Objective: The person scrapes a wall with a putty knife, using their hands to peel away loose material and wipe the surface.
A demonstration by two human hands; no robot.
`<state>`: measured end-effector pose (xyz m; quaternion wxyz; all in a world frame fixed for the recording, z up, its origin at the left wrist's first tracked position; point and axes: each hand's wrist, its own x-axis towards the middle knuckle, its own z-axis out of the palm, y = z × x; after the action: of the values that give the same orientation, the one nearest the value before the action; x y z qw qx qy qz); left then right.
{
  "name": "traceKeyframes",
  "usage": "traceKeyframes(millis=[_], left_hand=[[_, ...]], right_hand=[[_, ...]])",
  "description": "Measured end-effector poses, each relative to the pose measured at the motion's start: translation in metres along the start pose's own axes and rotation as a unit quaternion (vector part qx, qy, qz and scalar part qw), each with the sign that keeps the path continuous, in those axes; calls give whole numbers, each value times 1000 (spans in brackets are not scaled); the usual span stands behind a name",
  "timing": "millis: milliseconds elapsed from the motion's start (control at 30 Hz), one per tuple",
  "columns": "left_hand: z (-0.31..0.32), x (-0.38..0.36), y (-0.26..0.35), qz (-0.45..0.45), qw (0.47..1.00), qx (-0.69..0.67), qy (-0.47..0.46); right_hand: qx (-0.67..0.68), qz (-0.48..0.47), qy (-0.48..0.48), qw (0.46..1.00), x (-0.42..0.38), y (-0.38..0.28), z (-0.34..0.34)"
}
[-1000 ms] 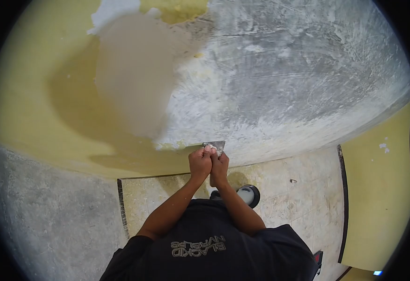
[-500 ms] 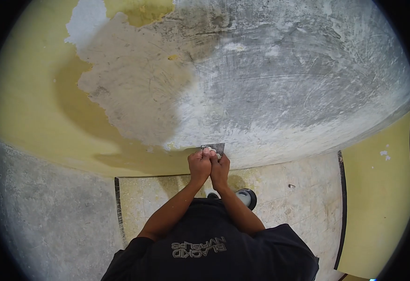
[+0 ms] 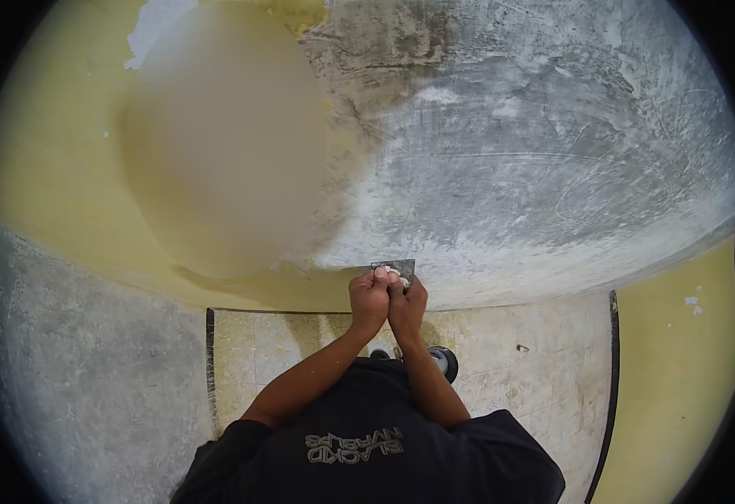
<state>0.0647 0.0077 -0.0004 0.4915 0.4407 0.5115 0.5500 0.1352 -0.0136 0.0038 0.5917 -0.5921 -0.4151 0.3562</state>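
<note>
Both my hands grip a small dark rectangular scraper near the lower part of the wall. My left hand is closed on its left side and my right hand on its right, thumbs side by side on the near face. Whitish crumbs lie on the blade around the thumbs. The blade's upper edge is at the wall, where yellow paint gives way to bare grey and white surface; whether it touches cannot be made out. My fingers hide the blade's lower part.
Yellow paint covers the wall's left side, with a blurred oval patch beside it. A pale tiled floor lies below, bearing a small dark object. A round grey-and-black object is partly hidden by my right forearm. A yellow surface stands at right.
Both hands and the scraper have shifted slightly to the right in view, still gripped the same way. The view itself has moved a little.
</note>
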Motion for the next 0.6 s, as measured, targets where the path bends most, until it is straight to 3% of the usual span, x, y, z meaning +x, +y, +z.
traceKeyframes(millis=[33,167,367,433,500,600], left_hand=[[1,0,4,26,999,21,2],[-1,-5,5,74,995,63,17],[-5,-4,-8,66,990,127,12],[-7,-2,-3,70,985,156,14],[-5,-3,2,49,990,131,5],[-1,-3,5,62,992,114,6]], right_hand=[[-41,-11,-4,999,-1,-5,-3],[178,45,-8,983,-4,13,10],[168,26,-5,985,-5,45,12],[168,19,3,986,-5,37,15],[182,85,-3,980,-6,25,11],[138,45,-20,989,-4,15,4]])
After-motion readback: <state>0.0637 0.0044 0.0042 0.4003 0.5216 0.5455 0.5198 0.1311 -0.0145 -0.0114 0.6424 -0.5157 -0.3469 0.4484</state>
